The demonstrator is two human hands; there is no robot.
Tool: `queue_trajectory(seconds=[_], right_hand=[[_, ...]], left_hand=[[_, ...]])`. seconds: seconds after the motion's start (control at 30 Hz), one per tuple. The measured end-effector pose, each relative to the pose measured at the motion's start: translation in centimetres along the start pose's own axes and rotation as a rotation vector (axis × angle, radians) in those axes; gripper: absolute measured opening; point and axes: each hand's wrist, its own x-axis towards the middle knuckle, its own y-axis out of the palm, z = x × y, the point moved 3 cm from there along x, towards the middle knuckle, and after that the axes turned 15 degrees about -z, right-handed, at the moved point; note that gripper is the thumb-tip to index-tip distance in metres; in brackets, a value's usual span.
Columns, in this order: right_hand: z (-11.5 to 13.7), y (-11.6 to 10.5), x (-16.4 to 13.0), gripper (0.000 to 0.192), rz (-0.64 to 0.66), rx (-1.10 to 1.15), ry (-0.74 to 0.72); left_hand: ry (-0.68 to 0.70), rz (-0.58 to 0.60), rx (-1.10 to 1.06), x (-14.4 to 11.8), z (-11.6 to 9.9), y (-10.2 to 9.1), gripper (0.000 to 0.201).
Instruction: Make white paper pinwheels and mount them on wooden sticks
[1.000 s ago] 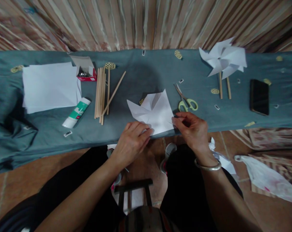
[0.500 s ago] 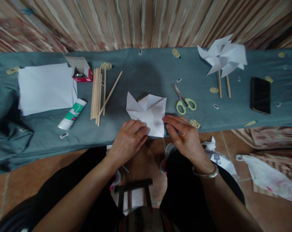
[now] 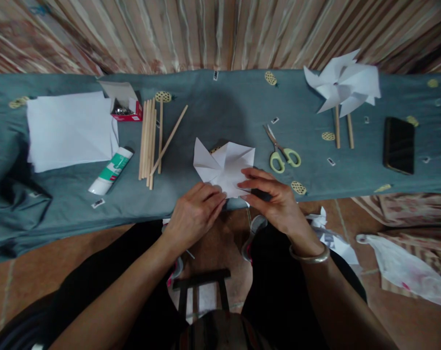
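Observation:
A white sheet of paper (image 3: 232,167), cut and partly folded like a pinwheel, lies at the table's front edge. Its upper left flap stands up in a point. My left hand (image 3: 198,208) has its fingers closed together on the paper's lower left edge. My right hand (image 3: 272,198) is at the lower right, with fingertips on top of the paper and the thumb at its front corner, gripping it; the corner itself is partly hidden. Just beyond the right hand lie scissors (image 3: 283,154) with green handles, blades pointing away.
Left of the paper are wooden sticks (image 3: 146,141), a red box of small metal pieces (image 3: 127,116), a glue tube (image 3: 111,170) and stacked white paper (image 3: 69,131). Finished paper pinwheels (image 3: 346,82) on sticks and a phone (image 3: 398,145) lie to the right. A plastic bag (image 3: 402,265) is on the floor.
My right hand has moved slightly left over the paper, and the lower right corner is now lifted or bent inward. My left hand stays on the lower left edge.

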Motion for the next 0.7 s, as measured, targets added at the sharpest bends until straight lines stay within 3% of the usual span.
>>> queue_trajectory(seconds=[0.23, 0.43, 0.7], right_hand=[[-0.1, 1.3, 1.0, 0.003, -0.066, 0.014, 0.033], [0.3, 2.2, 1.4, 0.005, -0.1, -0.093, -0.035], [0.7, 3.1, 1.4, 0.006, -0.126, -0.216, -0.087]], left_hand=[[0.005, 0.005, 0.025, 0.0, 0.0, 0.0, 0.016], [-0.023, 0.001, 0.008, -0.1, 0.0, -0.2, 0.03], [-0.031, -0.007, -0.047, -0.6, 0.3, 0.1, 0.02]])
